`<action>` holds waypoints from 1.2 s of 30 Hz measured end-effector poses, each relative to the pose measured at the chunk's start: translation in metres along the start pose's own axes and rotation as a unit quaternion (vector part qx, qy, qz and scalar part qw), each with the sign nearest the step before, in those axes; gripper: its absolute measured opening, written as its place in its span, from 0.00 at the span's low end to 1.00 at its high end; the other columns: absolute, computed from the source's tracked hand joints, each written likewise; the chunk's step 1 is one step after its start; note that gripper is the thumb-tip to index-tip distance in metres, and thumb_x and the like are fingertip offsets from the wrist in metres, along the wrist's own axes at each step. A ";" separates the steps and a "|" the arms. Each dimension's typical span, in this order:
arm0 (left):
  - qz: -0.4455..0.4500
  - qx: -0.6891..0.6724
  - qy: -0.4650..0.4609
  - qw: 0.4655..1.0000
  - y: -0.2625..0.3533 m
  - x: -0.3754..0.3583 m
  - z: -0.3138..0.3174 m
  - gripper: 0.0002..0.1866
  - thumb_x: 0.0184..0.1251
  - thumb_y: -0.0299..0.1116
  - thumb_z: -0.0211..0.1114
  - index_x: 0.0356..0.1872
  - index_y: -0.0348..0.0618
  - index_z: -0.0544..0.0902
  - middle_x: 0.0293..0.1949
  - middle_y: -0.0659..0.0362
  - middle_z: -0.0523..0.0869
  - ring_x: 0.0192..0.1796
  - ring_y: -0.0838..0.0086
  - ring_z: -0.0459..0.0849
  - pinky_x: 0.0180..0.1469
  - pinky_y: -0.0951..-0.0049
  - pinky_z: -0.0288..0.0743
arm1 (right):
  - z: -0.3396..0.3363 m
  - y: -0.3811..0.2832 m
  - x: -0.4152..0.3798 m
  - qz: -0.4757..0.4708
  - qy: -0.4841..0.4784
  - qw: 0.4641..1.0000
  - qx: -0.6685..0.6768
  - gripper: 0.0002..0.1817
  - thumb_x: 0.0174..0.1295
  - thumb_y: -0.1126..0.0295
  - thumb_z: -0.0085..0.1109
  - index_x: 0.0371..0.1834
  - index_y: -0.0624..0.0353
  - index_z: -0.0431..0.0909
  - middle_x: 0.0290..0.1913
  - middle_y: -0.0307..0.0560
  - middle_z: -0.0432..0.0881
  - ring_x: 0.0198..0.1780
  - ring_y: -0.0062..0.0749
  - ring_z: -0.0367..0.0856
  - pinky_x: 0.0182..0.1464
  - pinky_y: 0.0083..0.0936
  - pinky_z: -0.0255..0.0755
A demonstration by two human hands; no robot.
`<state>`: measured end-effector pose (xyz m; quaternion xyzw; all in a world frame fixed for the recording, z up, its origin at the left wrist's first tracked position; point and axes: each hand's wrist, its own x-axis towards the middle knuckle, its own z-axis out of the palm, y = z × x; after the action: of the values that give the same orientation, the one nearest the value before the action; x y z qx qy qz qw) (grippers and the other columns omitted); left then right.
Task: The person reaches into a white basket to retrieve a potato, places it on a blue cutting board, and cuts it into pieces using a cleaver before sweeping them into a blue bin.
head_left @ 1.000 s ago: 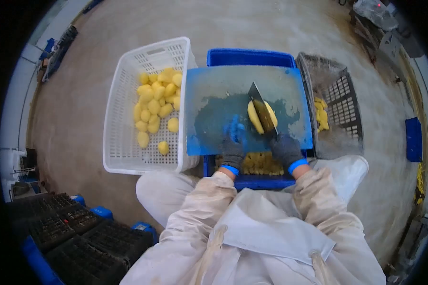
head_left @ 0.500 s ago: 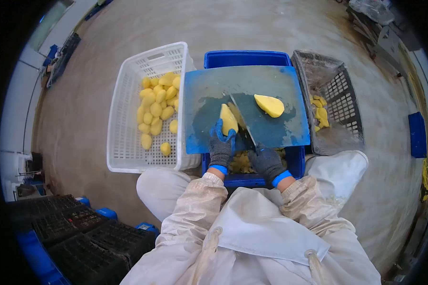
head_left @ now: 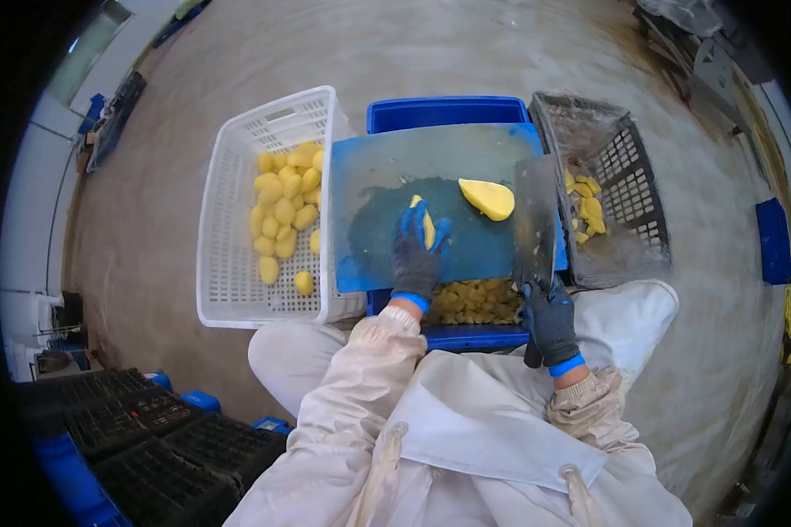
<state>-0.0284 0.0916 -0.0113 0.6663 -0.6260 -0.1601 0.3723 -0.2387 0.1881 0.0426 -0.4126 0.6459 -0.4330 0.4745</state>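
Observation:
My left hand (head_left: 420, 255), in a grey and blue glove, is closed on a yellow potato piece (head_left: 428, 227) over the blue cutting board (head_left: 369, 171). In my gloved right hand (head_left: 549, 318) is the handle of a wide-bladed knife (head_left: 536, 215), its blade pointing away from me over the board's right edge. A larger yellow potato piece (head_left: 488, 199) lies on the board between the held piece and the blade. Beneath the board, a blue bin (head_left: 476, 337) holds many small yellow pieces (head_left: 475, 303).
A white crate (head_left: 215, 228) with several peeled potatoes (head_left: 286, 211) stands at the left. On the right is a dark crate (head_left: 633, 180) holding yellow pieces (head_left: 591, 211). Black crates (head_left: 167, 448) sit at the lower left. A blue container (head_left: 772, 241) is at the far right.
The knife has moved right, away from the held piece, and its blade now points more straight ahead. My left hand has shifted slightly and covers more of its piece.

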 end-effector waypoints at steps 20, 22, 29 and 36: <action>-0.001 -0.077 -0.264 0.962 0.043 0.055 0.106 0.42 0.53 0.36 0.67 0.68 0.43 0.54 0.57 0.43 0.72 0.59 0.54 0.72 0.60 0.62 0.66 | -0.029 0.003 0.010 0.032 0.082 0.988 0.126 0.10 0.63 0.68 0.54 0.45 0.60 0.73 0.25 0.35 0.75 0.22 0.15 0.71 0.22 0.15 0.65; -0.005 -0.089 -0.285 0.954 0.041 0.057 0.102 0.40 0.54 0.38 0.66 0.67 0.43 0.57 0.58 0.42 0.70 0.60 0.52 0.70 0.60 0.62 0.66 | -0.032 0.008 0.010 0.042 0.069 0.988 0.133 0.10 0.63 0.69 0.53 0.45 0.60 0.73 0.26 0.34 0.74 0.23 0.15 0.71 0.23 0.15 0.66; 0.071 0.070 -0.376 0.921 0.006 0.065 0.040 0.29 0.55 0.38 0.63 0.59 0.44 0.69 0.54 0.43 0.74 0.56 0.51 0.73 0.57 0.60 0.68 | -0.044 0.006 0.003 -0.050 0.007 0.975 -0.216 0.10 0.60 0.66 0.54 0.40 0.59 0.76 0.28 0.54 0.79 0.28 0.43 0.79 0.30 0.33 0.71; 0.030 0.051 -0.311 0.949 -0.001 0.050 0.022 0.20 0.59 0.38 0.62 0.52 0.41 0.77 0.47 0.48 0.81 0.48 0.58 0.80 0.52 0.66 0.72 | -0.038 0.005 -0.013 -0.082 -0.051 0.941 -0.325 0.09 0.58 0.63 0.53 0.34 0.56 0.76 0.22 0.56 0.77 0.27 0.53 0.77 0.29 0.43 0.70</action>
<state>-0.0343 0.0376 -0.0146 0.5827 -0.7375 -0.3159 0.1296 -0.2737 0.2079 0.0481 -0.6176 0.6901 -0.2153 0.3097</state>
